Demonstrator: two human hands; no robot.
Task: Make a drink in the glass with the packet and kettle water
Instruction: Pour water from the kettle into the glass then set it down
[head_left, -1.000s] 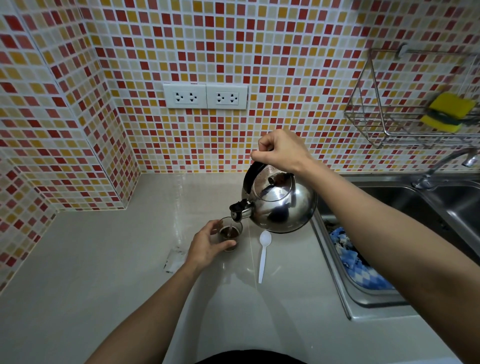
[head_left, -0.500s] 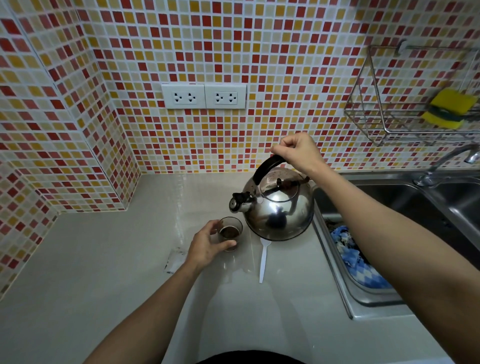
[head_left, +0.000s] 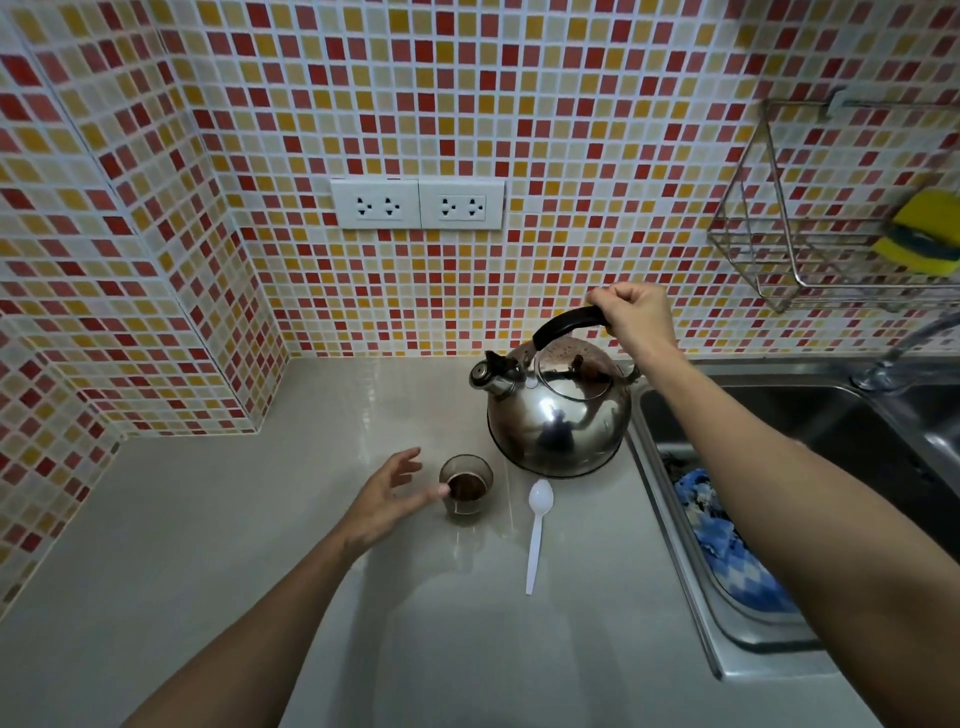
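Observation:
A small clear glass (head_left: 466, 488) with dark brown liquid stands on the grey counter (head_left: 208, 545). My left hand (head_left: 387, 499) lies just left of it, fingers spread, one fingertip touching the glass wall. A shiny steel kettle (head_left: 558, 415) rests upright on the counter behind and to the right of the glass, spout pointing left. My right hand (head_left: 631, 312) is closed around its black handle. No packet is visible.
A white plastic spoon (head_left: 537, 530) lies right of the glass. A steel sink (head_left: 779, 467) with a blue patterned cloth (head_left: 727, 551) is at the right, tap (head_left: 904, 348) behind it. A wire rack (head_left: 810, 249) holds a yellow sponge (head_left: 922, 231). Two wall sockets (head_left: 418, 204) sit above the counter.
The kettle went from tilted over the glass to upright and set down on the counter behind it. My left hand let go of the glass and spread its fingers.

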